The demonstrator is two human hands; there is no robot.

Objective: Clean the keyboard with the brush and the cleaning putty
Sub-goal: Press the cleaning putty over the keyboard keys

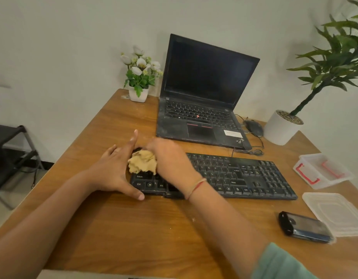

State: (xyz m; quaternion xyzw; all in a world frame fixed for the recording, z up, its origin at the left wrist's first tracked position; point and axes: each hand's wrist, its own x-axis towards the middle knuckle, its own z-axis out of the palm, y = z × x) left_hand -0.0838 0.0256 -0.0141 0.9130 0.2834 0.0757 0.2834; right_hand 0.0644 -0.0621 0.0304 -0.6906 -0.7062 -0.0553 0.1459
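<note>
Teal sleeve (280, 264) at frame bottom right, on my right arm; both forearms reach over the near edge of the brown wood-grain table (133, 228). Near right corner: black glossy oblong device (304, 228), kind not identifiable, just beside a clear flat plastic lid (339, 214). Mid-table: black full-size plastic keyboard (244, 176), roughly parallel to the near edge. Left hand (111, 170) spread at the keyboard's left end, thumb laid along its near edge, index finger straight out toward the far edge; it grips nothing. Right hand (170, 160) motion-blurred, fingers curled over a beige crumpled lump of cleaning putty (142, 163), which sits on the keys at the keyboard's left end, between both hands. Right edge: clear rectangular plastic tub with red clips (323, 172), lid off. Beyond the keyboard: black open laptop (200, 117), screen dark; black corded mouse (253, 127) beside it. Far left corner: white-flowered plant in a small white pot (138, 93). Far right corner: green leafy plant in a round white pot (280, 129).
</note>
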